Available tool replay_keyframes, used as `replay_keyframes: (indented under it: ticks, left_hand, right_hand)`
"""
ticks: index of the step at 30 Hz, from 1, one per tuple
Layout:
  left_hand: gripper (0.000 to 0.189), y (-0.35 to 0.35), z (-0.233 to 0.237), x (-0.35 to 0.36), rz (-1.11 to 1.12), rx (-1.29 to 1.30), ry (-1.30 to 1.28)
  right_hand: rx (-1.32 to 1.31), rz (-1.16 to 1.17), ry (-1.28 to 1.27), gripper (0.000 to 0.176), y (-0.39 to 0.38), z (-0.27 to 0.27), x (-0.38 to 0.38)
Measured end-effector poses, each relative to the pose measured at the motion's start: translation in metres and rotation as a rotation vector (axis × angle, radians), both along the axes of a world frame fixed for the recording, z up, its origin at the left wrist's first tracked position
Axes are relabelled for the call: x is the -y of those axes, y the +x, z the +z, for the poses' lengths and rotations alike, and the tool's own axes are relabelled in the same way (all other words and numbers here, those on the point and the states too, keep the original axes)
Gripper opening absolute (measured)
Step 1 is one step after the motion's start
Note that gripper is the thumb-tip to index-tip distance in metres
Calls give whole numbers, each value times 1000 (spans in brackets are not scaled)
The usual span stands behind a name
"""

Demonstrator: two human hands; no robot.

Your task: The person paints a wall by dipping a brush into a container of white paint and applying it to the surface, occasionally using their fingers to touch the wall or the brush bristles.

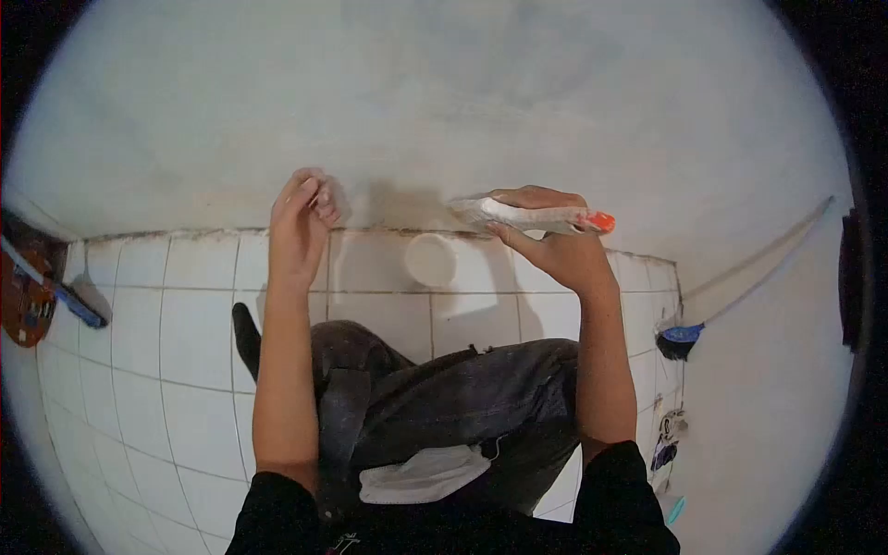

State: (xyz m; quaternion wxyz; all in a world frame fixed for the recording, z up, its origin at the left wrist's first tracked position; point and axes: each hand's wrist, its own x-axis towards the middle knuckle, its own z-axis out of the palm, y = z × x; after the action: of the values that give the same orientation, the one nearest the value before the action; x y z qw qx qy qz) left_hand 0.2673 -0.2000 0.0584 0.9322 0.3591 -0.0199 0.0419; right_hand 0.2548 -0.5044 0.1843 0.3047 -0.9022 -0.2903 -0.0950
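My right hand [560, 236] grips a long flat tool [541, 217] coated in white, with an orange-red end pointing right. Its greyish left end lies close to the pale wall [444, 102], just above the line where wall meets floor. My left hand [305, 208] is raised beside the wall at the left, fingers curled in with whitish smears on the fingertips. Whether those fingers hold anything I cannot tell. Between the hands, a round white container [432, 261] sits on the tiles near the wall's foot.
White floor tiles [199, 333] spread around my legs. A white face mask [425, 474] rests on my lap. A blue-headed broom [682, 340] leans at the right wall, with another blue brush [81, 305] at far left. Small items [668, 439] lie along the right edge.
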Motion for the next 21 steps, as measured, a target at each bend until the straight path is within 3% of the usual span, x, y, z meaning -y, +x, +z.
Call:
replay_keyframes:
  ticks: [5,9,12,21]
  left_hand:
    - [16,1,0,-4,-8,54,1]
    - [18,4,-3,-4,37,-25,14]
    - [18,1,3,0,47,-59,57]
    - [13,1,1,-1,47,-77,33]
  right_hand:
    - [-431,-175,-104,43,4,-50,-24]
    - [-299,-130,-190,40,14,-75,-15]
    - [-411,-149,-76,38,14,-75,-15]
    - [-332,-105,-119,37,24,-97,-15]
